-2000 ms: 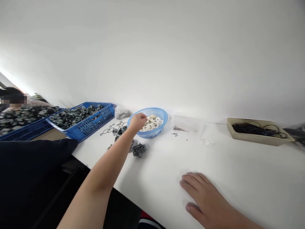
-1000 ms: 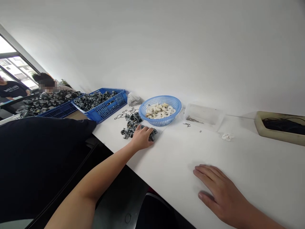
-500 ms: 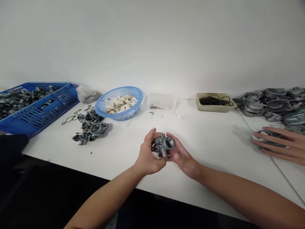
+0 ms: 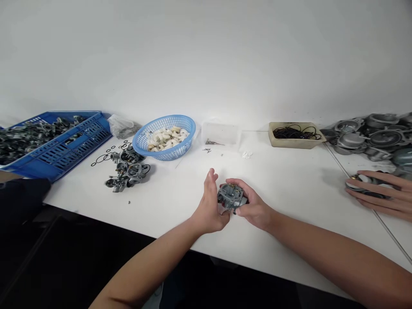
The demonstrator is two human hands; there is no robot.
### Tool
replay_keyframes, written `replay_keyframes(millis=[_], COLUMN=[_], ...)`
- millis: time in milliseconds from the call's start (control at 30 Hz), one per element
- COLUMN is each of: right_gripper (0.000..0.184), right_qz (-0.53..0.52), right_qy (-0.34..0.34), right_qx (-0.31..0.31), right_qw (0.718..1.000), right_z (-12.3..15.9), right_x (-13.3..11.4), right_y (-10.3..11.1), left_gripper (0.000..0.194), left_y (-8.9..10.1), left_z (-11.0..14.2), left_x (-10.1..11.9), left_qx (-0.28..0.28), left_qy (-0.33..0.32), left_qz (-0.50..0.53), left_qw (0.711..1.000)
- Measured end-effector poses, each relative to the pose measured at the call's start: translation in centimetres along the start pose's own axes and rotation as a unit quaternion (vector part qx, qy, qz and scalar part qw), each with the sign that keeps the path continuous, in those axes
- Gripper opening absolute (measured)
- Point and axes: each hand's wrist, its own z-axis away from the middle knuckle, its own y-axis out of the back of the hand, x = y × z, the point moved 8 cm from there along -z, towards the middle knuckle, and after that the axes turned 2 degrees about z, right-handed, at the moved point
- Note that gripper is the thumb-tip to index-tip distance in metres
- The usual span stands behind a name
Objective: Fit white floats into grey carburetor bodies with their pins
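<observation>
A grey metal carburetor body (image 4: pixel 231 196) is held just above the white table, its open bowl side turned up toward me. My right hand (image 4: pixel 254 207) grips it from the right, with the thumb on the near side and the fingers around the back. On the left, my left hand (image 4: pixel 210 210) stands with its fingers stretched upward and apart from the thumb. Its thumb lies close to the carburetor's lower edge; whether it touches is hard to tell. Several more carburetor bodies (image 4: pixel 127 169) lie in a cluster on the table to the left, beside black rubber rings (image 4: pixel 103 158).
A blue crate (image 4: pixel 74 148) of carburetors stands far left. Toward the wall are a plastic bag (image 4: pixel 120 126), a blue basket (image 4: pixel 170 153) of white parts, a clear tray (image 4: pixel 222 128) and a beige box (image 4: pixel 296 143) of black rings. At right, another person's hand (image 4: pixel 383 186) covers a part near stacked metal bowls (image 4: pixel 354 139).
The carburetor has been turned over, so its round bore no longer faces me and its bowl side shows. My left fingers have straightened away from it, while my right hand has closed around it.
</observation>
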Motion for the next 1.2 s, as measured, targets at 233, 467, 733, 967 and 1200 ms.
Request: replay_keyframes(millis=[233, 467, 733, 967, 1200], right_gripper=[0.083, 0.073, 0.053, 0.044, 0.047], right_qz=[0.251, 0.262, 0.328, 0.290, 0.161], right_qy=[0.091, 0.087, 0.095, 0.037, 0.000], right_qx=[0.051, 0.088, 0.118, 0.074, 0.133], right_qw=[0.962, 0.957, 0.933, 0.953, 0.978], right_z=[0.4, 0.4, 0.1, -0.4, -0.4], right_x=[-1.6, -1.1, -1.7, -0.9, 0.5], right_y=[0.3, 0.4, 0.2, 0.9, 2.4], left_gripper=[0.096, 0.067, 0.052, 0.065, 0.043], left_y=[-0.8, -0.3, 0.6, 0.6, 12.9], left_z=[0.1, -0.4, -0.2, -0.4, -2.1], left_x=[-2.2, -1.4, -1.4, -1.1, -2.5], left_qx=[-0.004, 0.043, 0.085, -0.031, 0.026], left_qy=[0.128, 0.169, 0.205, 0.223, 0.202], left_qz=[0.178, 0.163, -0.012, -0.109, -0.196], left_qw=[0.976, 0.971, 0.975, 0.968, 0.959])
